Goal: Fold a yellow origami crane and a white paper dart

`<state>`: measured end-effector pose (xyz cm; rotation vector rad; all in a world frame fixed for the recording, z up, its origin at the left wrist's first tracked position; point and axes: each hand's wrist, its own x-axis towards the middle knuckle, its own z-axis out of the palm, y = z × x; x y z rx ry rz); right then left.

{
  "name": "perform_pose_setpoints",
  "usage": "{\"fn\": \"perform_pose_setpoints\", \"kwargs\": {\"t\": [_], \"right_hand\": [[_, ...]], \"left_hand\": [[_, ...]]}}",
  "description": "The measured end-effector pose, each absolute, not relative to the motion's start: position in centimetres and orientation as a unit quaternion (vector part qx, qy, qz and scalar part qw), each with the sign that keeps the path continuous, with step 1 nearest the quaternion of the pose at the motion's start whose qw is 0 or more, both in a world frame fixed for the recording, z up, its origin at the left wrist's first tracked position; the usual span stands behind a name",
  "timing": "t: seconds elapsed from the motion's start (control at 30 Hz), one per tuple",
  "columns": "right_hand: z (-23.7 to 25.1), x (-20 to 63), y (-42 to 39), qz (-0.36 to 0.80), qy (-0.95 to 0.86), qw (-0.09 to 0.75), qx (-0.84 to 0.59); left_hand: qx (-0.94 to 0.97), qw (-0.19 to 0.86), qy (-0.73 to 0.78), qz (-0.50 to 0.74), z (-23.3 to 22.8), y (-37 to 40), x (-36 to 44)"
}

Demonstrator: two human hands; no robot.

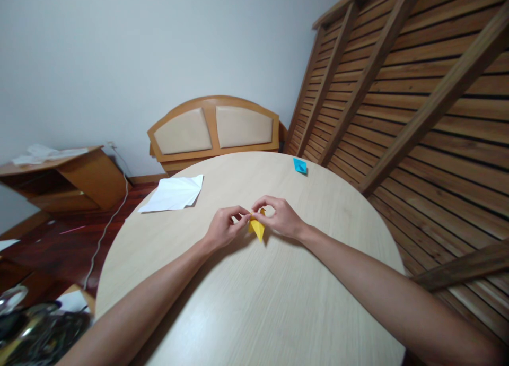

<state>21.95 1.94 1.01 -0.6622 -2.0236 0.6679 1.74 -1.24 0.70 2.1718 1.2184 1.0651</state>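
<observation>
Between my two hands is a small piece of folded yellow paper (257, 229), one pointed flap of it hanging down toward me. My left hand (228, 225) pinches its upper left edge with thumb and forefinger. From the other side, my right hand (278, 216) grips the upper right part, thumb and fingers curled round it. The fingertips cover much of the paper's top. Farther back on the round table (254, 313) lies a folded blue paper piece (300, 166), apart from both hands.
White paper sheets (173, 192) lie at the table's left rear. Behind the table stands a wooden headboard (214, 127); slatted wood panels (397, 116) lean along the right. A cabinet (79, 180) and a white cable (105, 231) are at left.
</observation>
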Motion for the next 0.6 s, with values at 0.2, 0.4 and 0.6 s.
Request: {"fn": "perform_pose_setpoints", "kwargs": {"t": [0.2, 0.4, 0.6], "right_hand": [[1.07, 21.97, 1.85, 0.292, -0.811, 0.437, -0.257], [1.02, 22.07, 2.0, 0.299, -0.812, 0.426, -0.264], [0.76, 22.7, 2.76, 0.327, -0.797, 0.417, -0.29]], "left_hand": [[0.801, 0.177, 0.433, 0.374, 0.84, -1.32, 1.81], [0.798, 0.175, 0.446, 0.365, 0.71, -1.23, 1.67], [0.76, 0.209, 0.468, 0.399, 0.53, -1.03, 1.45]]}}
